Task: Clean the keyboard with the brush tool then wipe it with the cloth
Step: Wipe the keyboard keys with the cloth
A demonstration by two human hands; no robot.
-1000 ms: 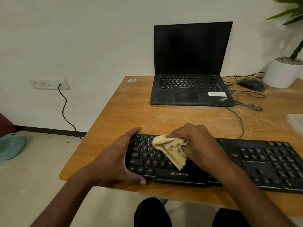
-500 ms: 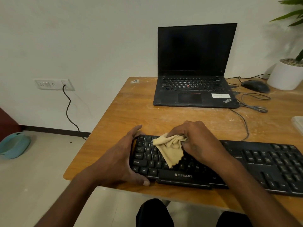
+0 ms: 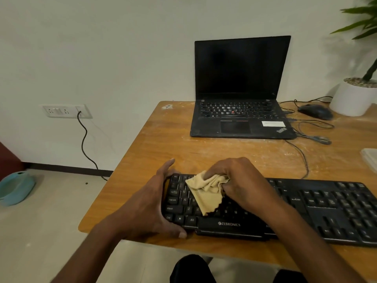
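Keyboard point(image 3: 318, 209) long axis runs L-R; left hand point(image 3: 146, 205) clamps its end, right hand point(image 3: 242, 180) bunches cloth point(image 3: 204, 193).

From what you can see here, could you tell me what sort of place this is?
Probably an office or home desk: a wooden table against a wall, holding an open laptop, a mouse and the keyboard.

Left hand point(image 3: 152, 203) clasping, right hand point(image 3: 242, 180) bunched.

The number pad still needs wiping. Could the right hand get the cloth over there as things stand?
Probably yes. The right hand grips the cloth on the keyboard's left keys, and nothing lies on the keys between there and the number pad.
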